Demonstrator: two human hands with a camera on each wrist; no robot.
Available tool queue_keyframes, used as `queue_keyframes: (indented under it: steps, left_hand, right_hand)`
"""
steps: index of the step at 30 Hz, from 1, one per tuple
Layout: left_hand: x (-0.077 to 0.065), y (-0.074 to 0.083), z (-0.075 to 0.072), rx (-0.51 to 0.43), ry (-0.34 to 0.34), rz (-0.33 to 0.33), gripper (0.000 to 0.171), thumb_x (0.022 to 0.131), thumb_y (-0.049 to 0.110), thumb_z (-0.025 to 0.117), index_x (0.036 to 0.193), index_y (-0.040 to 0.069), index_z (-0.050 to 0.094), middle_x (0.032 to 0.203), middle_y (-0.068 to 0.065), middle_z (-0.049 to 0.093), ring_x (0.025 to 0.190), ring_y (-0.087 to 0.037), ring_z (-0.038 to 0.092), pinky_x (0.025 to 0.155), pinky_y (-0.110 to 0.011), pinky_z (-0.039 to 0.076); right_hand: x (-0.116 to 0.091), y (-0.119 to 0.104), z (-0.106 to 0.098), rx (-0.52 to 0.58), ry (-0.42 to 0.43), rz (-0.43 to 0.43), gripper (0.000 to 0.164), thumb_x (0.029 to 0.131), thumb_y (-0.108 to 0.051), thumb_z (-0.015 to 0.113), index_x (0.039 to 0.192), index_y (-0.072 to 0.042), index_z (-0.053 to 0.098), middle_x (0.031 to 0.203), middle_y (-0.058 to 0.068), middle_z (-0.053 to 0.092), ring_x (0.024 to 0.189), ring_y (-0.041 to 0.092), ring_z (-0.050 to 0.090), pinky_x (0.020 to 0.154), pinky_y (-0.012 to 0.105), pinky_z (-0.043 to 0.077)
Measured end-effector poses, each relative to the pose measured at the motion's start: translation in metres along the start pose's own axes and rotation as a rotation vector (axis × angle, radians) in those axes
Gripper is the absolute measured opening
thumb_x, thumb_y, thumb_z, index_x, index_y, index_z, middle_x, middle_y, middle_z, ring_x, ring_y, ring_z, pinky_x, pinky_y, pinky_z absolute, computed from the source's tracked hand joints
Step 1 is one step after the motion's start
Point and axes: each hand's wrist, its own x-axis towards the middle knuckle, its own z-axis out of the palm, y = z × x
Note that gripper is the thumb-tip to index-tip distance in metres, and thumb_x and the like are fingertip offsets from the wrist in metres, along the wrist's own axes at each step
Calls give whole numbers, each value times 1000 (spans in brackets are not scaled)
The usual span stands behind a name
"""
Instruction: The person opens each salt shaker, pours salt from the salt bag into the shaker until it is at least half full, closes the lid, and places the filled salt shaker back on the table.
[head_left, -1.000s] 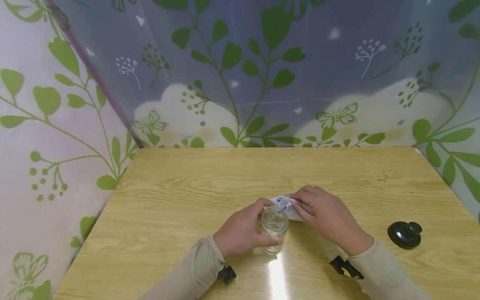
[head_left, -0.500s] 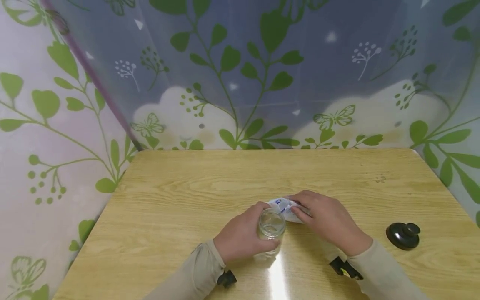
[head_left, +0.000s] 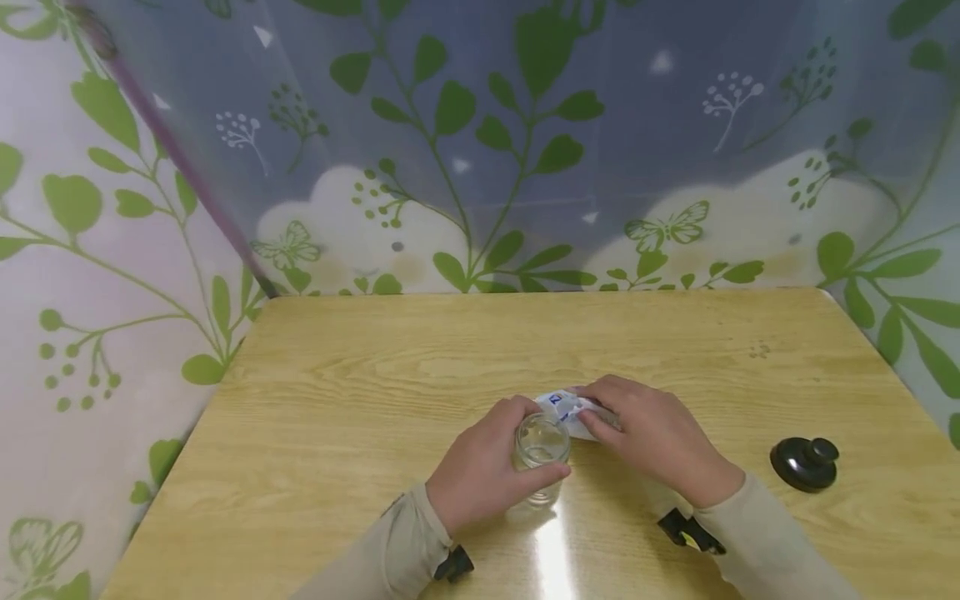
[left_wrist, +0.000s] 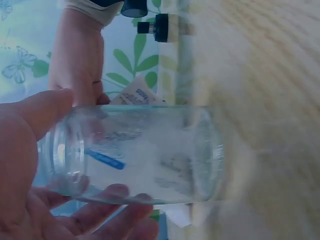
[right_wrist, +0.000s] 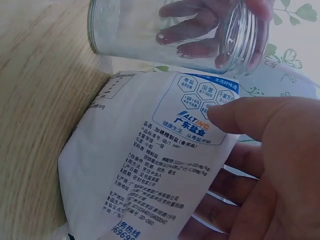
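My left hand (head_left: pixel 483 467) holds a clear glass jar (head_left: pixel 542 442), thumb on the near side and fingers round the far side. The jar stands upright with its mouth uncovered. Just beyond it, my right hand (head_left: pixel 660 437) pinches the upper end of a white salt packet (head_left: pixel 561 406) between thumb and fingers. Blue and black print covers the packet (right_wrist: pixel 140 160) in the right wrist view, where its lower part lies close to the table. Through the jar's glass (left_wrist: pixel 145 155) in the left wrist view, parts of the packet show. Whether the packet's top is cut cannot be seen.
A round black lid with a knob (head_left: pixel 804 464) lies on the wooden table (head_left: pixel 360 375), right of my right hand. Leaf-patterned cloth walls (head_left: pixel 465 150) rise along the table's back and sides. Each wrist carries a black strap mount (head_left: pixel 690 531).
The jar has shifted slightly left, and my left thumb lies a little higher along it. My right hand keeps its hold on the salt packet, almost still. The head view has tilted slightly.
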Motion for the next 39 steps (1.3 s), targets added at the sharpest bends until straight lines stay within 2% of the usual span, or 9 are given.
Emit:
queue_keyframes:
  steps: [3, 11, 17, 26, 31, 35, 39]
  left_hand:
    - [0, 1, -2, -13, 2, 0, 59, 85, 58, 79, 124, 18, 58, 107, 3, 66, 82, -5, 61, 70, -27, 52]
    - [0, 0, -4, -46, -15, -25, 55, 82, 51, 85, 116, 17, 57, 104, 2, 66, 79, -5, 60, 67, -26, 50]
    - [1, -1, -4, -41, -10, -44, 58, 80, 48, 87, 113, 14, 55, 101, 0, 66, 75, -4, 59, 65, -25, 50]
    - [1, -2, -4, -62, -24, -48, 59, 80, 47, 87, 114, 12, 54, 100, -1, 65, 73, -4, 59, 63, -25, 51]
    - [0, -1, -3, -65, -27, -55, 59, 80, 47, 87, 114, 12, 53, 100, -1, 65, 73, -5, 59, 63, -25, 50]
    - [0, 0, -4, -57, -20, -48, 59, 81, 47, 87, 115, 12, 54, 100, -1, 65, 74, -5, 59, 64, -25, 50]
    - [0, 0, -5, -37, -17, -51, 60, 81, 49, 85, 117, 13, 54, 102, -1, 65, 75, -4, 59, 65, -25, 50]
  right_hand:
    - [1, -1, 0, 3, -10, 4, 30, 99, -27, 71, 125, -13, 73, 118, 4, 74, 98, 22, 73, 73, 44, 58]
    - [0, -1, 0, -9, -24, 27, 30, 99, -27, 71, 126, -15, 72, 114, 3, 75, 92, 20, 72, 69, 43, 57]
    - [1, -2, 1, -8, -28, 24, 31, 99, -26, 71, 127, -13, 72, 116, 4, 75, 97, 23, 73, 72, 45, 58]
    - [0, -2, 2, -5, -27, 17, 33, 98, -25, 71, 129, -13, 71, 115, 5, 75, 93, 22, 72, 68, 42, 58]
    - [-1, -1, 3, 2, -41, 33, 35, 99, -27, 70, 131, -13, 70, 118, 6, 74, 99, 24, 72, 73, 45, 59]
    - [0, 0, 0, -3, -5, 47, 29, 97, -26, 72, 125, -16, 74, 116, 3, 74, 99, 24, 72, 72, 46, 58]
    - [1, 2, 0, -25, 70, 24, 13, 95, -20, 76, 107, -16, 79, 101, -3, 74, 84, 15, 70, 64, 38, 56]
